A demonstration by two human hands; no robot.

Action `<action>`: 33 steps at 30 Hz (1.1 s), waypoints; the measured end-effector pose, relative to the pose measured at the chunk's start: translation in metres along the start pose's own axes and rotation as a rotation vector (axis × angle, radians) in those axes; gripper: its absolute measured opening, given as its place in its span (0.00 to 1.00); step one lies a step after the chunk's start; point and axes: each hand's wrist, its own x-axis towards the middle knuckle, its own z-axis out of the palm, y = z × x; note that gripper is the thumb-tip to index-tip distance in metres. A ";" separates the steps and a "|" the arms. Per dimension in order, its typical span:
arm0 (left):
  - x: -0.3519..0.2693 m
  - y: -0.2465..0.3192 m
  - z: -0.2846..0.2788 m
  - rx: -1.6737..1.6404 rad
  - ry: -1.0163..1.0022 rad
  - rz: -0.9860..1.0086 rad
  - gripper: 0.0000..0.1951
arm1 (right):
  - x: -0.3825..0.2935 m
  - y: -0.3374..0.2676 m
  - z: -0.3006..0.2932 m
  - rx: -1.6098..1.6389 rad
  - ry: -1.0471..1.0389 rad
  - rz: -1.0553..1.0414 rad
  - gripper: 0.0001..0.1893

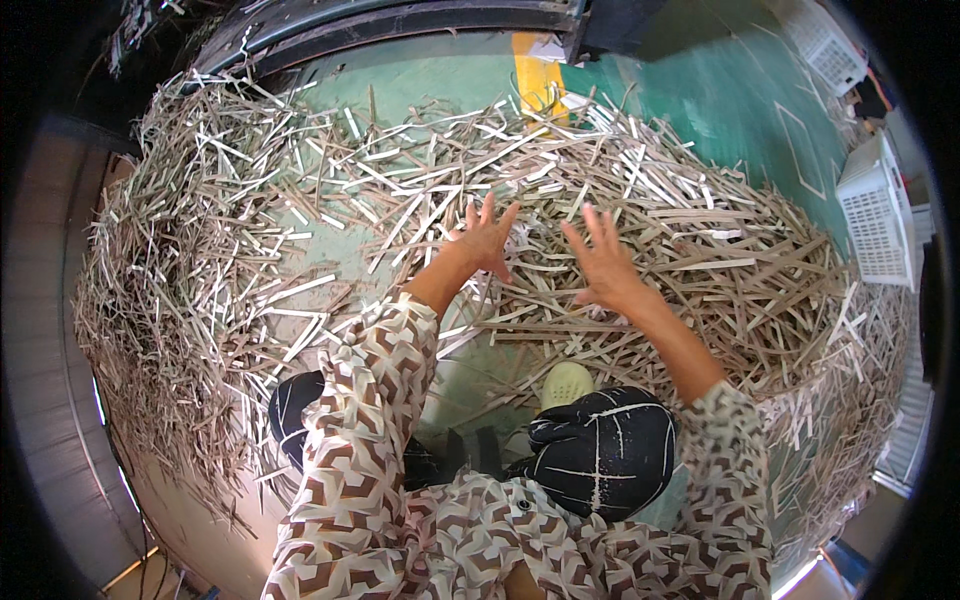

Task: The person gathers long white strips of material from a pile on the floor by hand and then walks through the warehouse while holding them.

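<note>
A large heap of thin brown and white strips (pixel 720 277), material uncertain, covers the floor before me. Above its near left part is my left hand (pixel 486 238), fingers spread, holding nothing. My right hand (pixel 602 262) is a little to the right over the same heap, its fingers also apart and without a strip between them. Whether either palm touches the strips cannot be told. More strips (pixel 172 285) lie piled at the left, with a thinner scatter between the two piles. A pale yellow perforated clog (pixel 566 384) shows by my knee.
White plastic baskets (pixel 874 214) stand at the right edge, one farther back. A dark metal frame (pixel 405 28) runs along the top. The green floor (pixel 697 97) bears a yellow stripe (pixel 536 79). Cables (pixel 75 405) run beside the wall at the left.
</note>
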 end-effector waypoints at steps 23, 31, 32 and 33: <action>-0.003 -0.038 -0.001 0.046 0.654 0.417 0.07 | 0.032 -0.004 -0.012 0.320 0.243 0.029 0.05; -0.017 0.019 -0.093 0.024 0.789 0.593 0.11 | 0.026 0.037 -0.074 0.094 0.673 -0.186 0.16; -0.018 0.026 -0.098 -0.015 0.787 0.605 0.11 | 0.024 0.039 -0.080 0.055 0.714 -0.197 0.17; -0.019 0.032 -0.103 -0.052 0.787 0.612 0.11 | 0.021 0.038 -0.090 0.042 0.716 -0.171 0.18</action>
